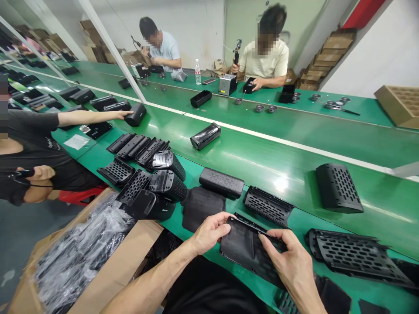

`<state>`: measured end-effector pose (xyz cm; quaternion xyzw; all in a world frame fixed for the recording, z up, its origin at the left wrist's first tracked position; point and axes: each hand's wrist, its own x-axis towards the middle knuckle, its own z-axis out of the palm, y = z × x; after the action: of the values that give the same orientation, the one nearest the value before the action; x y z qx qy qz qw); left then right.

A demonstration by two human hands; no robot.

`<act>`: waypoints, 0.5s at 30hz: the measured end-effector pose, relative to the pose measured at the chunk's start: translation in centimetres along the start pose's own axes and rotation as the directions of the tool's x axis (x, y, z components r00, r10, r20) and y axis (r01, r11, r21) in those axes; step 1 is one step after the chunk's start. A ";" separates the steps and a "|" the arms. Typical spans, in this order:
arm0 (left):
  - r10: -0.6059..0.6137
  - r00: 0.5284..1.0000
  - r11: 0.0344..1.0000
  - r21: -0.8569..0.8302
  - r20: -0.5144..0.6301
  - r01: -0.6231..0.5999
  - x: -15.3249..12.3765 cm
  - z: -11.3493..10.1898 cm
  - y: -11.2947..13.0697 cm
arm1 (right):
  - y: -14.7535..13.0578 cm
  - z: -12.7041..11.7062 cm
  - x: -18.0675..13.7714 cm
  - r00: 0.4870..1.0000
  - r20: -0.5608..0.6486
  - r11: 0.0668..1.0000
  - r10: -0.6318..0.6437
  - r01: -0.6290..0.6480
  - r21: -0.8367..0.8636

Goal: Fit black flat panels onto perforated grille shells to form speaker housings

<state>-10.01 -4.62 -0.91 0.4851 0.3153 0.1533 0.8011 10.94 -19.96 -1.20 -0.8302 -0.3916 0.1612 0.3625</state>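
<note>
Both my hands hold a black curved plastic speaker shell (pixel 244 246) over the near edge of the green bench (pixel 288 144). My left hand (pixel 209 233) pinches its left end with thumb and fingers. My right hand (pixel 291 264) grips its right side, fingers curled over the perforated edge. A black foam pad (pixel 201 207) lies just beyond my left hand. Behind the shell rest a perforated grille piece (pixel 268 205) and a closed black speaker body (pixel 221 182).
More perforated grilles lie at right (pixel 356 257) and far right (pixel 338 187). Assembled speakers (pixel 166 185) and stacked grilles (pixel 137 148) sit left. A cardboard box of bagged parts (pixel 78 257) stands below. A person at left reaches to a speaker (pixel 135 114); two people work opposite.
</note>
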 end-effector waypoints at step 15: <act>-0.067 0.998 0.994 -0.088 -0.020 0.065 0.5 -0.2 -0.1 | 0.8 -2.3 -0.2 0.968 0.081 0.946 0.239 -0.250 0.206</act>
<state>-9.79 -4.27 -1.27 0.4371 0.3335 0.1457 0.8225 12.44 -21.56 -0.21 -0.8237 -0.2759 0.2688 0.4161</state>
